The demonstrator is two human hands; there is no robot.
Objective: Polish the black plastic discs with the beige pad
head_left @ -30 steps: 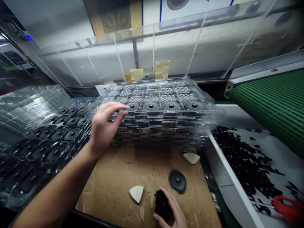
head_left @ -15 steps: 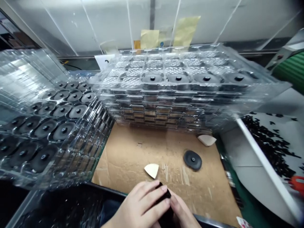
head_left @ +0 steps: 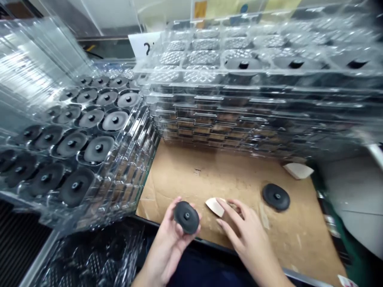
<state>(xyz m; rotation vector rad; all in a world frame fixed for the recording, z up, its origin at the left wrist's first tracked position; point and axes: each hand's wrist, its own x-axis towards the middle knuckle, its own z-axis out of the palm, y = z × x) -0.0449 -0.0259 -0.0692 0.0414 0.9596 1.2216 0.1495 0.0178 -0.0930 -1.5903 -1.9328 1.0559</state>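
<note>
Your left hand (head_left: 164, 247) cradles a black disc (head_left: 186, 217) in curled fingers, lower centre; your right hand (head_left: 249, 239) lies open, fingers spread, tips against a cream wedge (head_left: 214, 207); another black disc (head_left: 275, 197) sits on the cardboard sheet (head_left: 191, 187), right of centre; a 2nd cream wedge (head_left: 298, 170) lies beyond it; stacked clear trays (head_left: 227, 115) holding discs fill the upper right; a 2nd tray stack (head_left: 128, 179) fills the left.

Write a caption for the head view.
Left hand holds a black round disc; right hand touches a cream triangular piece.
</note>
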